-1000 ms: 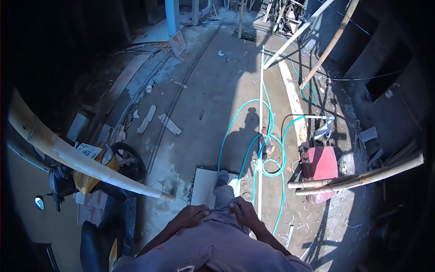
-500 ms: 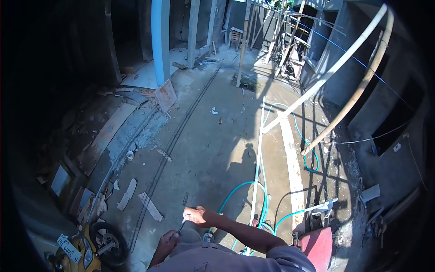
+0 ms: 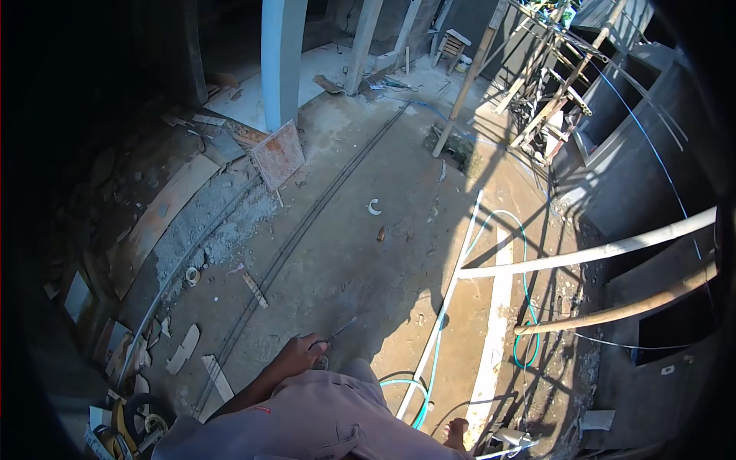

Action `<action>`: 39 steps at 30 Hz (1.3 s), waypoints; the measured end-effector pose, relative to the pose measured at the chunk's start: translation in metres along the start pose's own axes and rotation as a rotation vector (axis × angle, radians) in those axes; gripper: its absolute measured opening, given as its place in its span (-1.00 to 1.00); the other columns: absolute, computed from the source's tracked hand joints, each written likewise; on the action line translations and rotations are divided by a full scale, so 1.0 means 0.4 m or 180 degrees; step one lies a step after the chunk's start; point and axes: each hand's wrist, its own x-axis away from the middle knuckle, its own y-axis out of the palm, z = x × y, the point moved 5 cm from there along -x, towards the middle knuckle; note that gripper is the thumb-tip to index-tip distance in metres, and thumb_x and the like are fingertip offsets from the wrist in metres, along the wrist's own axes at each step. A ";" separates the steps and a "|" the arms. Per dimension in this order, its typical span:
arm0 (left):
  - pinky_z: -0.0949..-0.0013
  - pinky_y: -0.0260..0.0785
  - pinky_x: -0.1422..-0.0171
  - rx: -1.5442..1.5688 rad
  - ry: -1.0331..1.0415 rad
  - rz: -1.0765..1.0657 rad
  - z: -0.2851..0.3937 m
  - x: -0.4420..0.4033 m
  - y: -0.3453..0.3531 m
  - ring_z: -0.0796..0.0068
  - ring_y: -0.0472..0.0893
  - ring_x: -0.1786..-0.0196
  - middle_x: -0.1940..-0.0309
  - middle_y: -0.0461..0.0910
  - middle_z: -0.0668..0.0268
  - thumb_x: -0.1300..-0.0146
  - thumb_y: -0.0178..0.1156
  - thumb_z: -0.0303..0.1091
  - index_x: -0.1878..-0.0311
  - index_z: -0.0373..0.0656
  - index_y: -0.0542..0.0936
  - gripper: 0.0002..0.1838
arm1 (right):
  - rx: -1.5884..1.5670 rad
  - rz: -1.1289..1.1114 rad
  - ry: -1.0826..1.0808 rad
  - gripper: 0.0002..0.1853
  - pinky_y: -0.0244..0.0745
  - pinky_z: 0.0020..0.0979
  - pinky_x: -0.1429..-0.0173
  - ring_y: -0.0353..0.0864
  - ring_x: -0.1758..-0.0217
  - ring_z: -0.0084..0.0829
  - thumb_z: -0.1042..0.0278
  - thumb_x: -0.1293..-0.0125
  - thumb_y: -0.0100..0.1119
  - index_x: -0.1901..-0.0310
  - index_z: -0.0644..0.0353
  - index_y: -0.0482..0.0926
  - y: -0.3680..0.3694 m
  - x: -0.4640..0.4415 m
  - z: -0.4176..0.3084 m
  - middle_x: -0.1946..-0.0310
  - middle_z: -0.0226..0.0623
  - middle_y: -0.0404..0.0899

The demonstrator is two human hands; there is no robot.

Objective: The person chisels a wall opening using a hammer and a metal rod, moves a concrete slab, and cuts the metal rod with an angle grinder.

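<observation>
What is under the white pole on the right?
The white pole crosses over the pale plank and green hose; the bits directly beneath it are covered.

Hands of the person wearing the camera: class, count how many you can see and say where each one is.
2. The left hand is left of bottom centre, gripping a thin rod; the right hand is farther right, near the bottom edge.

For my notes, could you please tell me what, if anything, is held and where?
The left hand holds a thin rod by its near end.
</observation>
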 end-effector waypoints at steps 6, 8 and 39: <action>0.31 0.39 0.35 -0.0065 -0.0057 -0.0040 0.174 -0.741 -0.136 0.44 0.56 0.49 0.57 0.54 0.27 -0.34 0.04 -0.17 0.13 -0.22 0.56 -0.70 | 0.0853 0.0002 0.0958 -0.87 0.46 -0.30 0.58 0.54 0.61 -0.37 0.38 -0.25 -0.02 0.38 0.22 0.49 0.236 -0.023 -0.244 0.58 -0.22 0.50; 0.34 0.36 0.39 0.0263 -0.0318 0.0407 0.110 -1.037 -0.181 0.47 0.54 0.52 0.59 0.51 0.30 -0.34 0.02 -0.16 0.13 -0.19 0.56 -0.70 | 0.1207 -0.0334 0.0829 -0.85 0.49 -0.28 0.57 0.56 0.61 -0.37 0.38 -0.26 0.00 0.40 0.23 0.51 0.453 -0.098 -0.418 0.60 -0.23 0.52; 0.35 0.32 0.44 -0.0163 0.0209 0.1583 1.263 -4.335 -1.381 0.51 0.46 0.58 0.62 0.49 0.32 -0.34 0.02 -0.08 0.15 -0.17 0.56 -0.66 | 0.1595 -0.3110 -0.2567 -0.72 0.49 -0.43 0.13 0.60 0.28 -0.51 0.25 -0.37 0.09 0.07 0.29 0.54 2.853 0.221 -3.783 0.32 -0.25 0.63</action>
